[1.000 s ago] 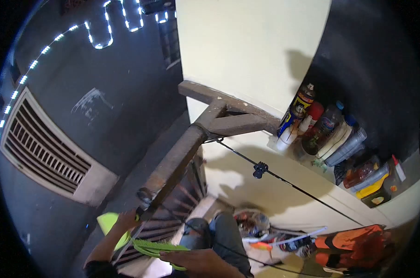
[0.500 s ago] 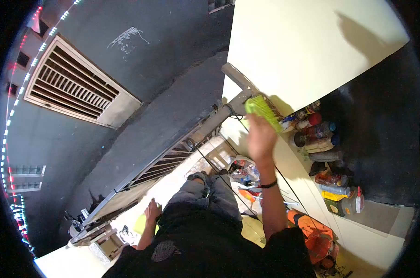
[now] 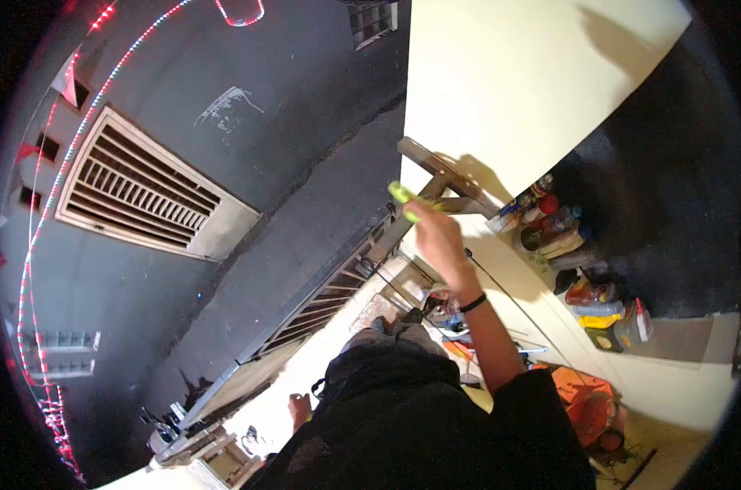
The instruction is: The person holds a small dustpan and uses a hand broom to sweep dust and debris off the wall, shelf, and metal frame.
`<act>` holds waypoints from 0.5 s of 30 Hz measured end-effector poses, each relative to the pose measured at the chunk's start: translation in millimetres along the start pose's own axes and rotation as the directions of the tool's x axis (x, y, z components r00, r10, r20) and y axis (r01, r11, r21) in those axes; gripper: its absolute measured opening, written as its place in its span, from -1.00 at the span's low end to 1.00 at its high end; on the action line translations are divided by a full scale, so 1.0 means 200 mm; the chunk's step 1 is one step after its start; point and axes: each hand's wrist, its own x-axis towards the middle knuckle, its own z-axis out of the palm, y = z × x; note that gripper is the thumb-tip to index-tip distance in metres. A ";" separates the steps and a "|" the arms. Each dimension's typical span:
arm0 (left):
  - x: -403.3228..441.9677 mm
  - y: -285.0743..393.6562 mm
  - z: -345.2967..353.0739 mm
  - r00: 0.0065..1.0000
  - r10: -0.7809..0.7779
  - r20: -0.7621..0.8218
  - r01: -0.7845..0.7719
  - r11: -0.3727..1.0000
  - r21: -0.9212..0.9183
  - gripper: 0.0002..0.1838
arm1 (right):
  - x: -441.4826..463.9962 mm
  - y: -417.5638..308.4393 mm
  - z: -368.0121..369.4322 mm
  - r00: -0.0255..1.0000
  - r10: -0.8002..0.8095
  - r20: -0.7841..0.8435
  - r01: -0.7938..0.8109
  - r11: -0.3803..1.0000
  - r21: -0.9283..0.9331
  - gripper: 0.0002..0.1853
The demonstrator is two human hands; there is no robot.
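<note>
Near the rusty beam frame (image 3: 456, 173), my right hand (image 3: 440, 245) is closed around a green brush (image 3: 404, 200). The brush is beside the junction of the beams; whether its bristles touch them is hidden. A dark band circles my right wrist. Low beside my body, my left hand (image 3: 299, 406) has its fingers curled; what it holds, if anything, cannot be made out.
Bottles and cans (image 3: 550, 224) stand on a ledge at the right. A barred railing (image 3: 321, 306) runs diagonally below the beams. A black cord (image 3: 509, 286) crosses the cream wall. An orange bag (image 3: 578, 400) lies at lower right. A louvred vent (image 3: 142, 184) is at left.
The view has swung down along my body. My right hand rose with the brush to the beams, then shifted slightly left and down. The light green object by my left hand no longer shows.
</note>
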 end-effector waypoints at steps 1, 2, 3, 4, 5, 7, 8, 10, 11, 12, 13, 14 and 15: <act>0.07 0.04 0.00 0.997 0.072 0.008 -0.072 0.997 -0.001 -0.42 | -0.01 0.06 -0.03 0.992 -0.007 -0.125 0.007 1.000 0.005 -0.58; 0.13 0.12 0.00 0.989 0.146 0.017 -0.146 0.989 -0.007 -0.40 | -0.01 0.06 -0.08 0.979 0.011 -0.205 -0.031 0.995 -0.093 -0.67; 0.17 0.18 0.00 0.986 0.168 -0.015 -0.168 0.986 0.009 -0.37 | 0.00 0.12 -0.07 0.974 0.009 -0.225 -0.044 0.987 -0.151 -0.68; 0.18 0.28 -0.01 0.980 0.193 -0.045 -0.192 0.981 0.027 -0.35 | -0.02 0.19 -0.01 0.970 0.009 -0.244 -0.062 0.976 -0.210 -0.69; 0.19 0.34 -0.01 0.981 0.188 -0.037 -0.185 0.979 0.082 -0.35 | -0.05 0.20 0.09 0.987 0.002 -0.158 -0.034 0.979 -0.203 -0.68; 0.24 0.36 0.01 0.960 0.279 -0.009 -0.278 0.958 0.064 -0.35 | -0.10 0.09 0.20 0.992 -0.124 -0.007 0.121 0.981 -0.153 -0.68; 0.25 0.36 0.00 0.961 0.275 0.015 -0.275 0.956 0.102 -0.34 | -0.12 -0.06 0.12 0.948 -0.316 -0.034 0.307 0.938 -0.162 -0.66; 0.24 0.33 -0.01 0.959 0.282 0.010 -0.282 0.959 0.042 -0.38 | -0.13 -0.07 0.04 0.956 -0.264 -0.130 0.270 0.962 0.031 -0.64; 0.23 0.30 0.00 0.966 0.259 0.025 -0.260 0.962 0.084 -0.42 | -0.15 -0.06 -0.07 0.992 -0.069 -0.102 0.079 0.992 0.103 -0.59; 0.23 0.27 -0.01 0.972 0.234 0.036 -0.237 0.963 0.125 -0.45 | -0.14 0.03 -0.10 0.987 -0.038 -0.157 0.035 0.999 -0.018 -0.58; 0.22 0.20 -0.02 0.953 0.292 0.085 -0.296 0.955 0.031 -0.56 | -0.12 0.11 -0.13 0.978 -0.006 -0.210 -0.022 0.991 -0.132 -0.57; 0.21 0.13 -0.01 0.946 0.306 0.104 -0.308 0.951 0.004 -0.57 | -0.12 0.20 -0.10 0.962 0.037 -0.270 -0.106 0.964 -0.244 -0.61; 0.20 0.07 0.00 0.946 0.305 0.112 -0.303 0.952 -0.031 -0.57 | -0.15 0.26 -0.03 0.984 0.082 -0.161 -0.105 0.985 -0.140 -0.62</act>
